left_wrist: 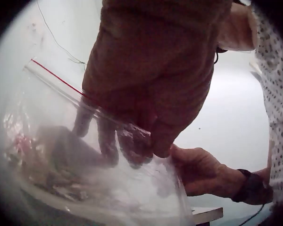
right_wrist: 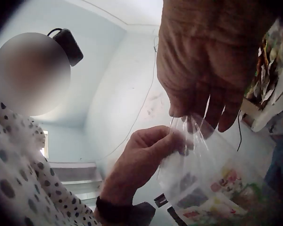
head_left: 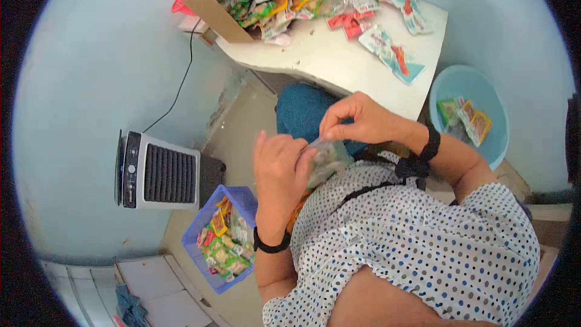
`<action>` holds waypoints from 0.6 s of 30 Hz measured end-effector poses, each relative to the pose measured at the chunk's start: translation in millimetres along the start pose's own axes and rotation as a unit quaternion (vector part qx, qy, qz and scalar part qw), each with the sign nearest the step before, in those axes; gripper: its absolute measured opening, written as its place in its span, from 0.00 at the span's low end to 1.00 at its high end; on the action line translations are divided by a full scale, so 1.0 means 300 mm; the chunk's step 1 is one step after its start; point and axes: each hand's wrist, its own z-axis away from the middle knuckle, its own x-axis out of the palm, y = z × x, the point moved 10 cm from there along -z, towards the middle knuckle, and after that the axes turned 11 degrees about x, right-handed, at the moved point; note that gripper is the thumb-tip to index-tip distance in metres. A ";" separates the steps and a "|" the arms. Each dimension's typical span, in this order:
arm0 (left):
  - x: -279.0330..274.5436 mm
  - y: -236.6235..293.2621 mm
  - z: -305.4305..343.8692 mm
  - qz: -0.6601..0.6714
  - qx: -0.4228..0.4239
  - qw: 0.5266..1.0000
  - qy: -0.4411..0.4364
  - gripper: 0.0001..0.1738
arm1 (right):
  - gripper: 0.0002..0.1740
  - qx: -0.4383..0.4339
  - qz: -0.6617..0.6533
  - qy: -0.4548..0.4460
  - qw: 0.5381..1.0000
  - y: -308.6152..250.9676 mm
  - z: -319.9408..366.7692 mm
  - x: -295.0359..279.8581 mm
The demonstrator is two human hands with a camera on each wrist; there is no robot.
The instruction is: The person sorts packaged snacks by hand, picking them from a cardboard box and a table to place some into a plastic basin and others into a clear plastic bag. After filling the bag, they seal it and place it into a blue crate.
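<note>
A clear plastic bag (head_left: 327,160) with a red line along its top edge (left_wrist: 56,77) hangs between both hands above the lap. The left hand (head_left: 279,166) pinches the top edge, its thumb in front and its fingers behind the film in the left wrist view. Close beside it, the right hand (head_left: 363,122) pinches the same edge between thumb and fingers. Through the film of the bag (right_wrist: 221,188), colourful printed packets show in the right wrist view.
A cardboard box (head_left: 221,18) spills packets over the white table (head_left: 339,60). A light blue tub (head_left: 442,85) with several packets stands right of the table. A blue-violet basket (head_left: 196,230) of packets sits at lower left, near an air cooler (head_left: 169,172).
</note>
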 end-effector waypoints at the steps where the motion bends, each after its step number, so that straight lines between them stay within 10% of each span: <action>1: -0.004 -0.003 -0.002 0.008 -0.006 1.000 0.005 0.08 | 0.08 0.010 0.022 0.000 1.000 0.001 0.001 -0.004; 18: -0.066 -0.075 0.062 0.129 -0.061 0.990 0.020 0.04 | 0.10 0.056 -0.015 -0.009 0.998 0.045 -0.024 0.053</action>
